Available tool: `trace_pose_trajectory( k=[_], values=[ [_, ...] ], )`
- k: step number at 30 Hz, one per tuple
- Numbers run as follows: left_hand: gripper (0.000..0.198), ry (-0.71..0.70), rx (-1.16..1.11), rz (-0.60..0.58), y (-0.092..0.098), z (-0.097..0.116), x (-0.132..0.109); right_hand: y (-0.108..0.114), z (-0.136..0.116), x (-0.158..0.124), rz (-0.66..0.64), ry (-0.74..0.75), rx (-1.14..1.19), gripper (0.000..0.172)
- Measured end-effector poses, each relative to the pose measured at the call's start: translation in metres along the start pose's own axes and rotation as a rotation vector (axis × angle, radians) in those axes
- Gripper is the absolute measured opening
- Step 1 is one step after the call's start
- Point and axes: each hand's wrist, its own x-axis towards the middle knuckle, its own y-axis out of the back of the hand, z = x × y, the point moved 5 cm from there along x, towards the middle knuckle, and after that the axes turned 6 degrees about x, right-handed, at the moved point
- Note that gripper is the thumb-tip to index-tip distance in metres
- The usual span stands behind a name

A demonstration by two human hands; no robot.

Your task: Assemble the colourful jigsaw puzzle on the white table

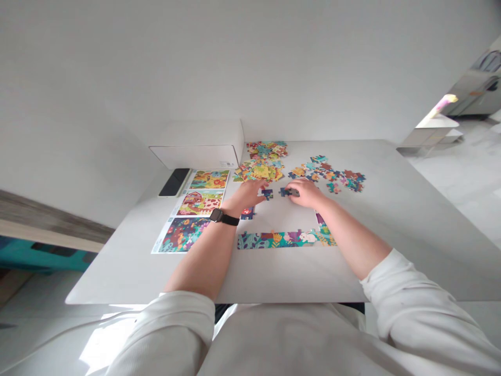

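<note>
My left hand (250, 194), with a black watch at the wrist, has its thumb and fingers closed at the edge of a dark blue puzzle piece (267, 195). Across a small gap, my right hand (306, 192) pinches another dark blue puzzle piece (285, 192), partly covered by its fingers. Nearer to me lies a joined strip of puzzle (274, 240) with a white rabbit on it. A blue and red puzzle section (248, 213) stands by my left wrist. Under my right forearm a purple section (321, 219) is partly hidden.
Loose pieces lie in a heap (268, 150), a yellowish pile (260, 171) and a spread group (332, 175) at the right. A picture sheet (158, 244) lies at the left, with a phone (175, 183) and white box (195, 156) behind. A wall borders the table's far side.
</note>
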Motion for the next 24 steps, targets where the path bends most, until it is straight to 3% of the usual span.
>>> trace_pose_trajectory(
  k=[24],
  values=[
    [0.041,-0.076,-0.043,0.066,-0.014,0.007,0.006,-0.002,-0.002,0.0,0.0,0.042,0.045,0.028]
  ],
)
